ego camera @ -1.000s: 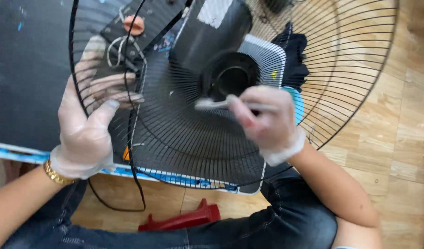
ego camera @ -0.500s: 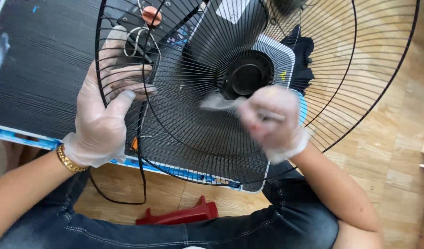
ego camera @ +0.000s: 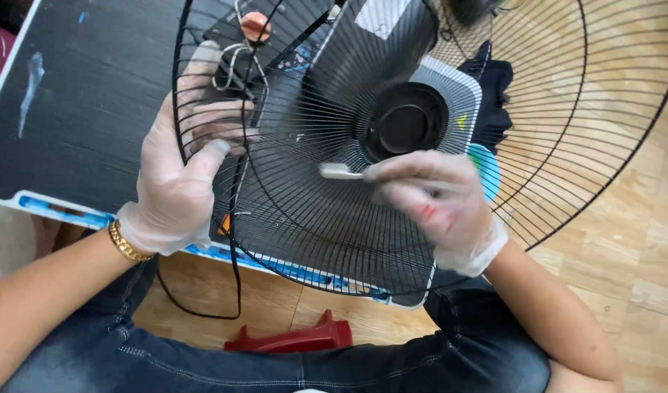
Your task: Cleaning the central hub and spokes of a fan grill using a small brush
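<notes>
Fan grille (ego camera: pixel 566 109), black wire, stands tilted over my lap and the dark board (ego camera: pixel 79 109). My left hand (ego camera: pixel 177 182) curls its fingers around the rim on the left; my right hand (ego camera: pixel 439 200) pinches a small brush (ego camera: pixel 339 172) against the wires near the hub.

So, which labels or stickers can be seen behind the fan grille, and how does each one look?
White label: top centre, on the dark fan body, rectangular, plain white.
Yellow sticker: right of the grille hub, small, roughly triangular.
Orange sticker: beside the left hand, small, partly hidden.
</notes>
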